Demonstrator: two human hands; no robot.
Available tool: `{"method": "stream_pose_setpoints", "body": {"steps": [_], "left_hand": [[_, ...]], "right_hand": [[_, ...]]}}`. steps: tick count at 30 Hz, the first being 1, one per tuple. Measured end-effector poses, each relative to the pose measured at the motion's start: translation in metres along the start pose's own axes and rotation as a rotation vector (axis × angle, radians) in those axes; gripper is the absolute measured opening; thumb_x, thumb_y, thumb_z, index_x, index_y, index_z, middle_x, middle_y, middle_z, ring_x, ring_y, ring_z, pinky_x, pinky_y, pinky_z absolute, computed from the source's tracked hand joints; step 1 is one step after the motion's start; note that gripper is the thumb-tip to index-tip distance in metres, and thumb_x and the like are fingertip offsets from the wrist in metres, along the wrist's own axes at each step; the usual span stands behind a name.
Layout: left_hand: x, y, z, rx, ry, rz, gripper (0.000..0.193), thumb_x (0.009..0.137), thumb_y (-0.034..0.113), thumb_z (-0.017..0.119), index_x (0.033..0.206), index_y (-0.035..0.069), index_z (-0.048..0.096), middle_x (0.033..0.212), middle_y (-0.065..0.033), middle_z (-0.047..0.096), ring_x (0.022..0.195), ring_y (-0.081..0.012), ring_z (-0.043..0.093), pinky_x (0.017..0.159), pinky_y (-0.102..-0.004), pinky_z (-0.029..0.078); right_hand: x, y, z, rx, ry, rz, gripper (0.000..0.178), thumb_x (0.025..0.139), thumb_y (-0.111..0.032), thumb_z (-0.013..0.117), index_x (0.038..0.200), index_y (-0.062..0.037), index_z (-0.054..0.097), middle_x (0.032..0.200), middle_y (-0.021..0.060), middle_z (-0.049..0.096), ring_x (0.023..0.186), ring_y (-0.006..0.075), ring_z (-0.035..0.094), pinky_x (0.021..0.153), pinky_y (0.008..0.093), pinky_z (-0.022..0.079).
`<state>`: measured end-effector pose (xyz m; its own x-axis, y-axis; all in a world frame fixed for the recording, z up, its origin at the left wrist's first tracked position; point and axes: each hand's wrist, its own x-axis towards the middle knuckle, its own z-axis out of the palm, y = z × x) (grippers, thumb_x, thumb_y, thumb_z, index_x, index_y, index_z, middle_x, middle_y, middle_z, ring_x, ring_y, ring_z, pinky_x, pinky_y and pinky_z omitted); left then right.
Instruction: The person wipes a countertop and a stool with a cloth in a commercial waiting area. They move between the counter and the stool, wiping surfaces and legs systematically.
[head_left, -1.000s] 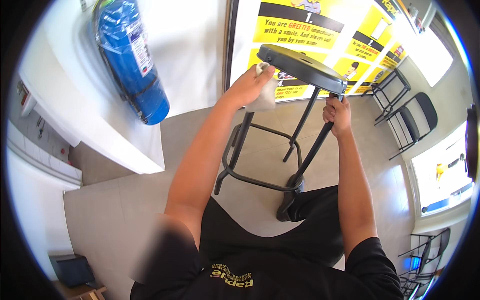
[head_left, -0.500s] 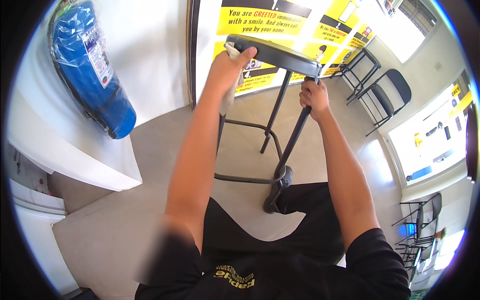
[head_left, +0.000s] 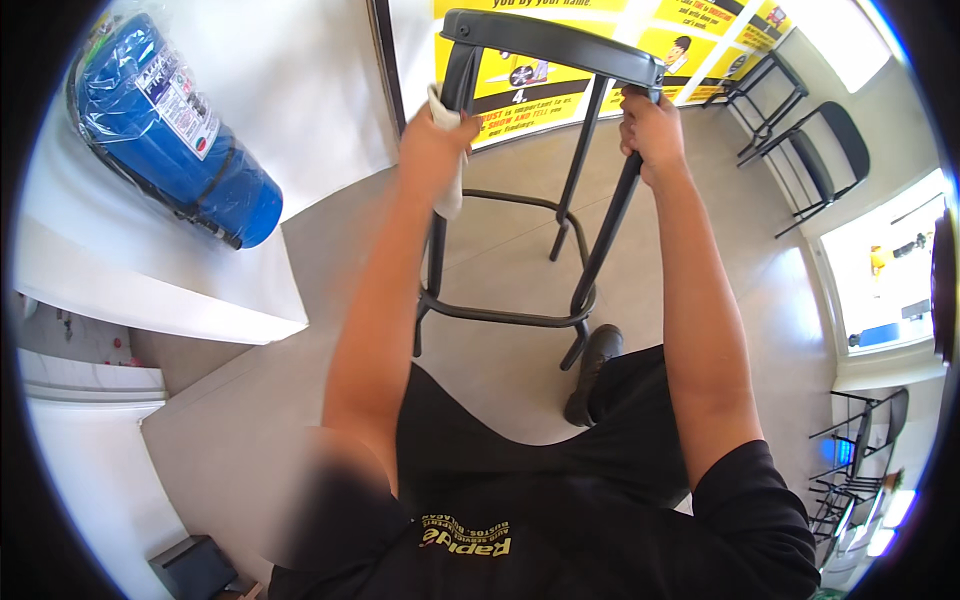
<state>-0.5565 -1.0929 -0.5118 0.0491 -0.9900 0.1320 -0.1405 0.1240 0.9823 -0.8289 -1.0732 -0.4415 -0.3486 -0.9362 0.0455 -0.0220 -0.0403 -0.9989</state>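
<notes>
A tall black metal stool [head_left: 545,180] stands on the smooth grey floor [head_left: 300,400] right in front of the person — round flat seat, thin tubular legs, ring footrest. Right hand [head_left: 650,135] has its fingers wrapped around one leg just under the seat; left hand [head_left: 432,150] pinches a soft white cloth [head_left: 450,190] against another leg.

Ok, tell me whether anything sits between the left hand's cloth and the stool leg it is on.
Nothing visible does. The left hand presses the white cloth straight onto the stool at its front left leg, just under the seat. The right hand wraps the front right leg, well apart from the cloth.
</notes>
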Motion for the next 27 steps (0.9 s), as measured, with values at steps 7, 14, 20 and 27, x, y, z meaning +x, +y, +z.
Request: {"method": "stream_pose_setpoints", "body": {"steps": [7, 14, 20, 27], "left_hand": [[-0.087, -0.096, 0.02, 0.384, 0.424, 0.11, 0.039, 0.091, 0.026, 0.075, 0.121, 0.006, 0.06, 0.089, -0.0213, 0.071, 0.085, -0.0437, 0.069, 0.074, -0.0499, 0.054], [-0.15, -0.163, 0.005, 0.356, 0.203, -0.024, 0.043, 0.09, 0.029, 0.078, 0.12, 0.005, 0.06, 0.09, -0.0133, 0.071, 0.081, -0.031, 0.071, 0.073, -0.0416, 0.055], [-0.072, -0.055, -0.031, -0.06, -0.157, -0.078, 0.046, 0.091, 0.042, 0.08, 0.113, 0.005, 0.064, 0.09, -0.0046, 0.07, 0.081, -0.0142, 0.068, 0.071, -0.0318, 0.054], [0.022, 0.047, 0.002, 0.16, 0.09, 0.118, 0.035, 0.088, 0.03, 0.077, 0.102, 0.0, 0.066, 0.085, -0.0102, 0.071, 0.075, -0.019, 0.069, 0.07, -0.0349, 0.054]], "right_hand": [[-0.005, -0.001, 0.009, -0.027, -0.018, -0.013, 0.006, 0.093, -0.013, 0.061, 0.093, -0.0085, 0.057, 0.058, -0.0036, 0.041, 0.043, 0.0085, 0.036, 0.043, 0.0286, 0.032], [-0.003, -0.001, 0.005, -0.062, -0.013, -0.023, 0.008, 0.094, -0.012, 0.061, 0.097, -0.0055, 0.059, 0.059, -0.0033, 0.043, 0.043, 0.0084, 0.039, 0.042, 0.0281, 0.033], [-0.004, 0.003, 0.0, -0.08, -0.03, -0.025, 0.007, 0.093, -0.012, 0.061, 0.092, -0.0064, 0.058, 0.059, -0.0029, 0.044, 0.043, 0.0091, 0.038, 0.042, 0.0285, 0.032], [0.003, 0.004, 0.0, -0.108, -0.027, -0.03, 0.007, 0.093, -0.013, 0.061, 0.092, -0.0071, 0.057, 0.059, -0.0025, 0.043, 0.043, 0.0093, 0.038, 0.043, 0.0293, 0.033]]}}
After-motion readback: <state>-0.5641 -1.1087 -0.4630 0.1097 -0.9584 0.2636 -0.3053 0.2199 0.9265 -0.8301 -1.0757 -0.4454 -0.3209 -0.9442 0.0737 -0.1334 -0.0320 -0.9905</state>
